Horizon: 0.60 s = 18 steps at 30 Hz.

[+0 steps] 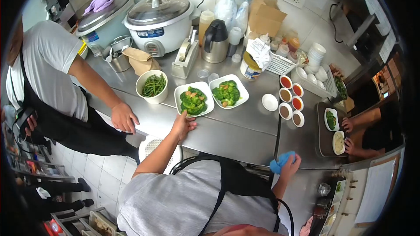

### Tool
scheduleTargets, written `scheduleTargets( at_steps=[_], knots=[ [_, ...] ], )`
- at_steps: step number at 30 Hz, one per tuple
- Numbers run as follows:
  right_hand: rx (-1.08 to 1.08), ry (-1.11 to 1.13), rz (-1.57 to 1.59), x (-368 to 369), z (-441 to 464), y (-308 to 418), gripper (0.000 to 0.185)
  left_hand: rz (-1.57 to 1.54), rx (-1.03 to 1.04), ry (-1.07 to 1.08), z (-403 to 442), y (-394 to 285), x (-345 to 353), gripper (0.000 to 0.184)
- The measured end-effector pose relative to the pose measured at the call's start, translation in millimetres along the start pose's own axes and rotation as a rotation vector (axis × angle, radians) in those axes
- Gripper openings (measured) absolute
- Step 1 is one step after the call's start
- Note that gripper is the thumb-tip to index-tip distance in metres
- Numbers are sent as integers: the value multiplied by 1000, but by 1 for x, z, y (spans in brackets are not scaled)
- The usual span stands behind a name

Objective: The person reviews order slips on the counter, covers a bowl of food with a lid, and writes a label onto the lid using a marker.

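Note:
My left hand (183,126) reaches to the front edge of a square white bowl (211,104) filled with broccoli and small brown pieces. One fingertip meets the bowl's rim, and the other fingers are apart. A second white bowl of broccoli (226,92) stands just to the right. To the left is a round white tub of green beans (153,83). Over by the counter's front edge, my right hand (290,164) is closed around a crumpled blue cloth (280,162).
A person (57,65) stands at left, one hand on the counter edge. Another person's hands (348,135) hold a brown tray (323,142) at right. Sauce cups (285,95), a thermal jug (215,43), a tape dispenser (183,59) and rice cookers (157,22) stand on the counter.

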State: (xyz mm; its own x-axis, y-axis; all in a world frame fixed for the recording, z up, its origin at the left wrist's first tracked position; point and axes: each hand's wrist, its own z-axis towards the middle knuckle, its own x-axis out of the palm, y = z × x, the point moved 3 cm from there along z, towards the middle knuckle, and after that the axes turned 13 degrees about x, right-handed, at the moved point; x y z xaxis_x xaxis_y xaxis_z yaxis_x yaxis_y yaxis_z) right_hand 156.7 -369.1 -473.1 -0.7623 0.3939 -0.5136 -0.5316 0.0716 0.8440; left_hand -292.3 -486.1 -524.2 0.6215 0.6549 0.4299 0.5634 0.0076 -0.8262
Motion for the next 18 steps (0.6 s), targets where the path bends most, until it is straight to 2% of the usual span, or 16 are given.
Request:
scheduleTargets(
  at_steps=[3, 7, 10, 11, 13, 18],
  knots=[
    [-89, 72, 140, 52, 4, 43, 24, 83, -43, 139, 21, -17, -19, 42],
    [-186, 166, 233, 120, 3, 81, 26, 171, -11, 178, 42, -30, -33, 41],
    [-240, 319, 137, 169, -7, 92, 27, 186, -27, 178, 55, -33, -46, 45],
    [-272, 375, 93, 180, -12, 98, 28, 200, -57, 209, 53, -38, -55, 54],
    [-337, 476, -8, 195, -23, 104, 30, 223, -115, 193, 37, -54, -71, 59],
    [-394, 367, -293, 199, -39, 87, 34, 206, -173, 187, 26, -67, -103, 66]
  ],
)
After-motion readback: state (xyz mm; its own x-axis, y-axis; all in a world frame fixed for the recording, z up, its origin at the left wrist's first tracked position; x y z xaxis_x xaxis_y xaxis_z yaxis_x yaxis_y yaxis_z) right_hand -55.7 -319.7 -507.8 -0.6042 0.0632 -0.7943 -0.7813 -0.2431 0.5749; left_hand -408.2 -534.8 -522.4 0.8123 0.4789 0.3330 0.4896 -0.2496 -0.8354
